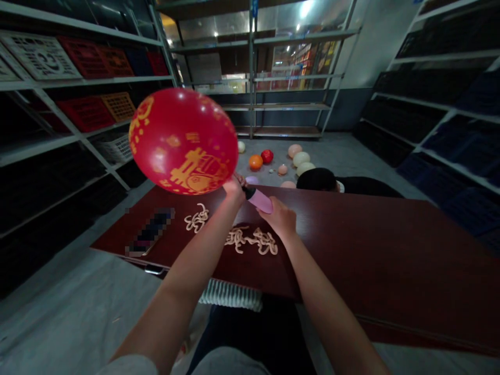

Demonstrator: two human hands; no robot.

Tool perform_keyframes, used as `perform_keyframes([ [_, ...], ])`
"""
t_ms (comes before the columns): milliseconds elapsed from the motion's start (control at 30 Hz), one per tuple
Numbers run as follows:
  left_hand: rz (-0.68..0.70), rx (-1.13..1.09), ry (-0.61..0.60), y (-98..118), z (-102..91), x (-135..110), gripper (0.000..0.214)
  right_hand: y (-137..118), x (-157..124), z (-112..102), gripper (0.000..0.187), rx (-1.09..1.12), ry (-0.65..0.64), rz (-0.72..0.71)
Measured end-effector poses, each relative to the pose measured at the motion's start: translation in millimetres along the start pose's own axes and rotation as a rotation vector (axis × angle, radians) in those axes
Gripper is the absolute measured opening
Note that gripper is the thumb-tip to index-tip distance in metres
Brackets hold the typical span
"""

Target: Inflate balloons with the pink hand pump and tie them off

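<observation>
A large red balloon (183,140) with yellow print is blown up above the left part of the table. At its lower right end my left hand (234,186) is closed around the neck, by the black tip of a hand pump. My right hand (282,216) grips the pink body of the balloon pump (259,201). Below my hands, on the dark brown table, lie tangled piles of beige, string-like pieces, one pile (196,219) to the left and another pile (263,241) nearer the middle. My left forearm hides part of the table between them.
A phone-like dark object, blurred out (151,232), lies on the table (351,245) at left. Beyond, several balloons, an orange one (255,162) among them, rest on the floor. A person in a black cap (317,179) is low behind the table. Shelves with crates (84,57) stand around.
</observation>
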State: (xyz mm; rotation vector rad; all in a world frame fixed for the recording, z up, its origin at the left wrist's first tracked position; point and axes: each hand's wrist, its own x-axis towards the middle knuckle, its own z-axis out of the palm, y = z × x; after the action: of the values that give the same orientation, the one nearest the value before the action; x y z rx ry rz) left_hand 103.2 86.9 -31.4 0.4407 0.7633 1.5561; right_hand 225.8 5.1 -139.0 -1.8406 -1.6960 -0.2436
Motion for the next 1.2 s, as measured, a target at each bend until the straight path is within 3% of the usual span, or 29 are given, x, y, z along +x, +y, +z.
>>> perform_keyframes([
  [133, 0.054, -0.063, 0.118, 33, -35.9, 13, 0.037, -9, -5, -1, 0.035, -0.048, -0.06, -0.131],
  [267, 0.098, -0.098, 0.148, 77, -54.6, 20, 0.035, -11, -7, -1, 0.034, -0.058, -0.061, -0.195],
  [400, 0.15, -0.095, 0.118, 118, -53.8, 20, 0.039, -10, -7, 2, 0.037, 0.009, -0.037, -0.203],
  [500, 0.246, -0.069, -0.004, 127, -40.2, 15, 0.043, -9, -7, 6, 0.039, 0.074, -0.018, -0.173],
  [600, 0.296, -0.054, -0.11, 108, -18.0, 3, 0.046, -7, -7, 8, 0.04, 0.103, 0.019, -0.105],
  [700, 0.267, -0.013, -0.133, 70, 2.4, -11, 0.047, -4, -7, 9, 0.042, 0.133, 0.032, -0.045],
  [800, 0.221, 0.009, -0.109, 28, 9.5, -23, 0.046, -1, -7, 6, 0.044, 0.168, 0.04, -0.028],
  [967, 0.164, -0.01, -0.076, -12, -10.0, -38, 0.044, -1, -11, -11, 0.055, 0.114, 0.074, -0.156],
  [1100, 0.119, -0.019, -0.058, -17, -31.4, -50, 0.045, -16, -15, -27, 0.054, -0.054, -0.002, -0.363],
  [1200, 0.115, 0.017, -0.041, -11, -45.9, -53, 0.045, -31, -18, -35, 0.048, -0.094, -0.06, -0.416],
])
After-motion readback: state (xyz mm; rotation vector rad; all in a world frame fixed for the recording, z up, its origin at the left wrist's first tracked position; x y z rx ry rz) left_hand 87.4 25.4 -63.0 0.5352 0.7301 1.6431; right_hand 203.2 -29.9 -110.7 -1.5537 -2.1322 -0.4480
